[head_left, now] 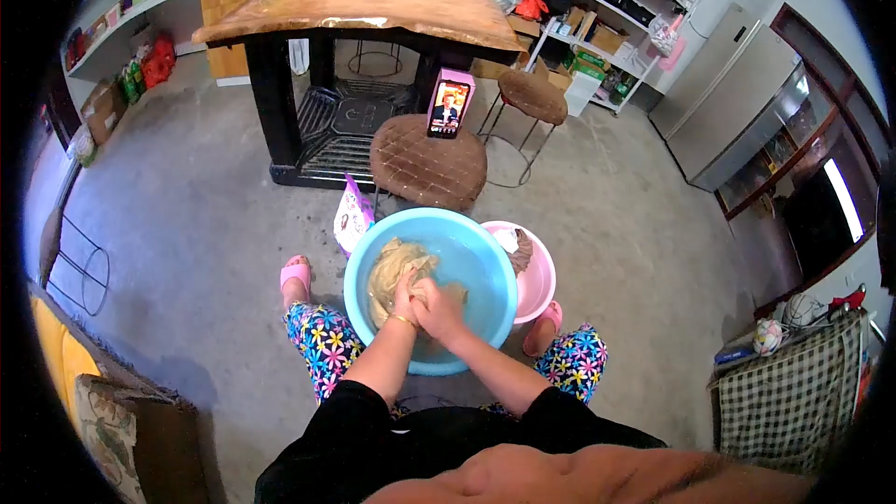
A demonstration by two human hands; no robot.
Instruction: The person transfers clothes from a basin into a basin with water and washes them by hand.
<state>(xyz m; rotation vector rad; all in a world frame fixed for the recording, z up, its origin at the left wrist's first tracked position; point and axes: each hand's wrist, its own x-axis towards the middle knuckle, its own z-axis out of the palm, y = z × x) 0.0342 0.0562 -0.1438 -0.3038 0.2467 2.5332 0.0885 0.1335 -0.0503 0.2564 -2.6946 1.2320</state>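
A light blue basin [499,271] holding water sits on the floor between my feet. In its left half lies a wet, crumpled tan garment [385,273], partly under water. My left hand [404,301], with a gold bracelet at the wrist, is closed on the cloth. Pressed up against it, my right hand [436,306] is closed on the same cloth, its fingers bunched together. Part of the fabric is hidden beneath the hands. Touching the basin's right side is a pink basin [539,294] with brown and white cloth in it.
A purple and white bag [353,217] stands left of the blue basin. Just beyond is a brown padded stool [425,163] with a phone [449,110] propped upright on it. Behind are a wooden-topped table [373,5] and another stool [532,96]. A fridge [723,98] stands at right.
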